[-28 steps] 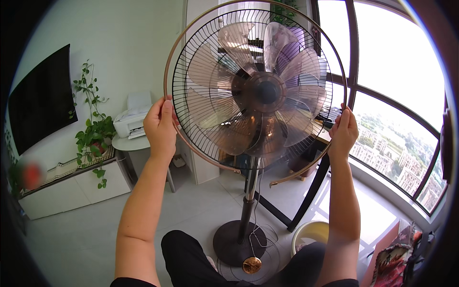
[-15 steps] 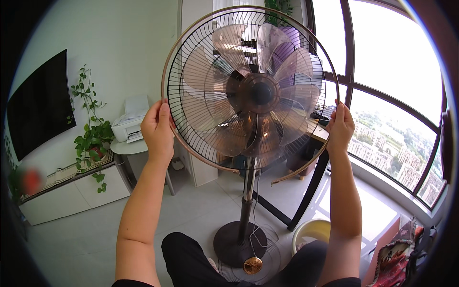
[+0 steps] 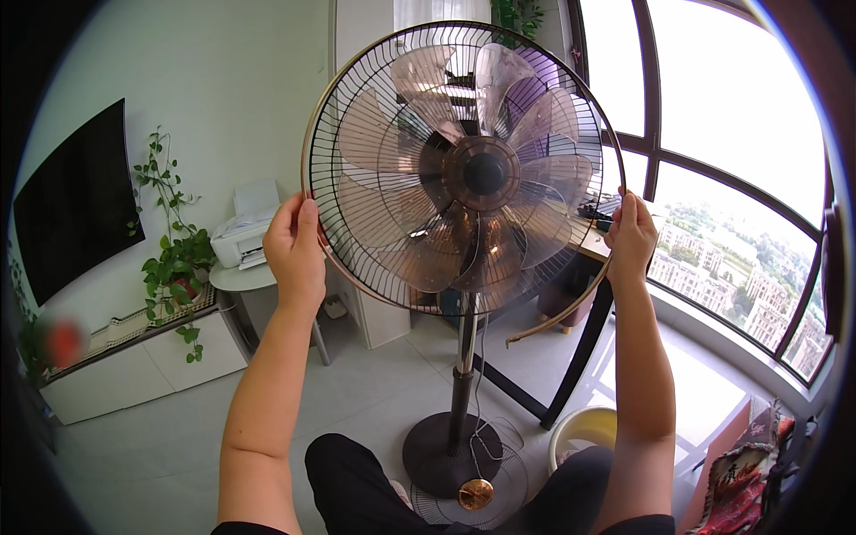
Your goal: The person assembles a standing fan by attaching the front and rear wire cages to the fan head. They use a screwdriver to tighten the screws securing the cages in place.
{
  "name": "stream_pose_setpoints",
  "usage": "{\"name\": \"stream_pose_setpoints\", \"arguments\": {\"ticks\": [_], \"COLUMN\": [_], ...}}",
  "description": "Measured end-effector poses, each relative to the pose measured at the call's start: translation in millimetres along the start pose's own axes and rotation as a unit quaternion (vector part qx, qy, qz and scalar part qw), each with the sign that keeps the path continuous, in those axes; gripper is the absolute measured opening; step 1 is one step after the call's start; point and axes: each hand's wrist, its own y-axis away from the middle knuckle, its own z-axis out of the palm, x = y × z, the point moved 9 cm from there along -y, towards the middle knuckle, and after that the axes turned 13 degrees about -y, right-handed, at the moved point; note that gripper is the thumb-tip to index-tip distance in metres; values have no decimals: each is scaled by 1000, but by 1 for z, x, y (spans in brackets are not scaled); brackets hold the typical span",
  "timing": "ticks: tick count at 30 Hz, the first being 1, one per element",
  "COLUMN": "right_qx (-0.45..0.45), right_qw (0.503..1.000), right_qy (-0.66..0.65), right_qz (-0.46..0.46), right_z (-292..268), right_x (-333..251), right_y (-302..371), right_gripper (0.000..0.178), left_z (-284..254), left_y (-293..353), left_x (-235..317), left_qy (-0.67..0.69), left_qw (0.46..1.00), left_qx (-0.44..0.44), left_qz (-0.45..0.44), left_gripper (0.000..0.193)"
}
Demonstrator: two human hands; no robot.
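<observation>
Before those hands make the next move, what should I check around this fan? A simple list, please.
1. Left hand grips the copper-coloured ring: ok, at the fan's left side.
2. Right hand grips it too: ok, at the right side.
3. Ring against the wire grille all round: not ok; its lower right stretch stands apart and ends loose.
4. Fan stand upright: ok, the pole rises from the round base.
5. Floor by the base free: not ok; a round wire guard with a gold disc lies there.
6. Cord unplugged: cannot tell; no plug shows.
</observation>
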Motion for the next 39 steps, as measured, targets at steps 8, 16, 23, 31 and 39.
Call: {"name": "stream_pose_setpoints", "arguments": {"ticks": [8, 16, 23, 31, 39], "right_qx": [1, 10, -8, -11, 3], "right_qw": [1000, 1000, 1000, 1000, 1000], "right_qy": [9, 5, 1, 10, 16], "right_qz": [-18, -6, -11, -16, -6], "right_z": [4, 0, 2, 8, 2], "right_x": [-5, -3, -3, -5, -2], "right_y": [-3, -3, -5, -9, -9], "right_gripper": [21, 22, 22, 23, 23], "left_z": [2, 1, 2, 2, 4], "left_y": [-1, 2, 1, 0, 3], "left_x": [9, 9, 8, 4, 7], "left_qy": [-11, -8, -3, 16, 15], "left_qw": [1000, 1000, 1000, 1000, 1000], "left_qx": [9, 4, 4, 17, 10], "left_qz": [18, 18, 14, 7, 13], "left_gripper": [30, 29, 28, 27, 28]}}
